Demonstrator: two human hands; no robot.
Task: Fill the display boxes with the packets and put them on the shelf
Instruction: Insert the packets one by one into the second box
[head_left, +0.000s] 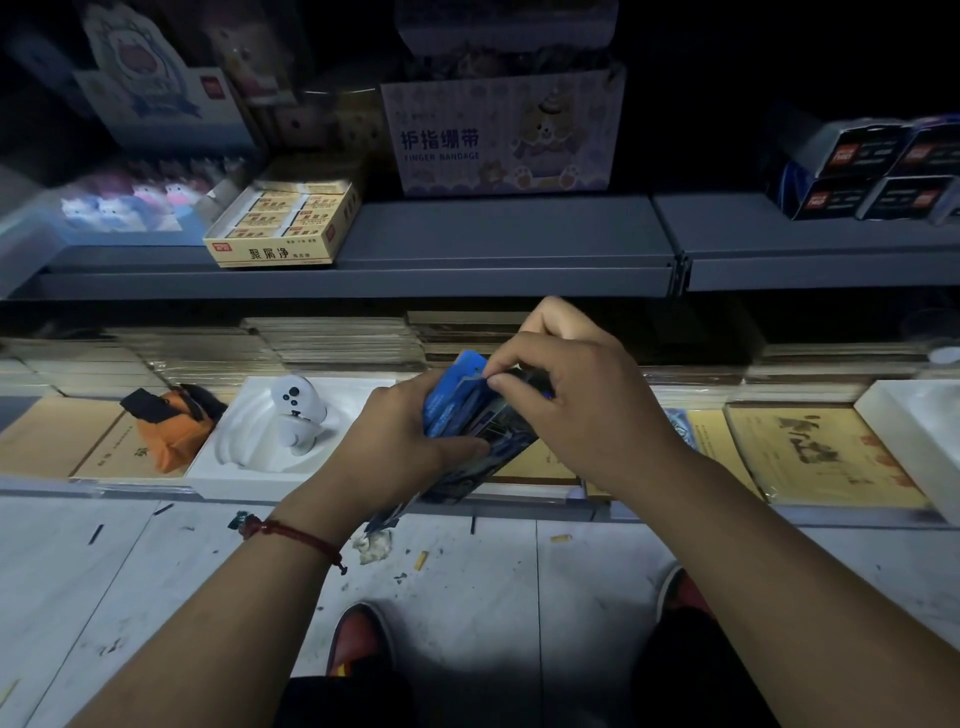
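Packets (470, 410): blue, glossy, a small bundle held in the air above the front edge of the counter (156, 491), about mid-length, not resting on anything.

Left hand (400, 441): wrapped around the bundle's lower left side, thumb across the front. Right hand (576, 400): thumb and forefinger pinching the top edge of one packet, other fingers curled behind. A darker printed piece lies under the bundle; box or packet, cannot tell.

Handling estimate: light, thin, flexible. The top corner of one packet already bends under the pinch. The glossy film is likely slippery, so the stack may fan out or slide if held by one edge only. Best grip looks to be across the flat faces, thumb against fingers, near the middle, squaring the edges before loading. Not fragile, but corners crease.

Surroundings: upper shelf (493, 244) carries a finger bandage box (498, 140) near its middle, an eraser box (283, 223) at the front edge further left, and dark display boxes (872, 166) on the right. The shelf's front middle looks the likely placement spot.
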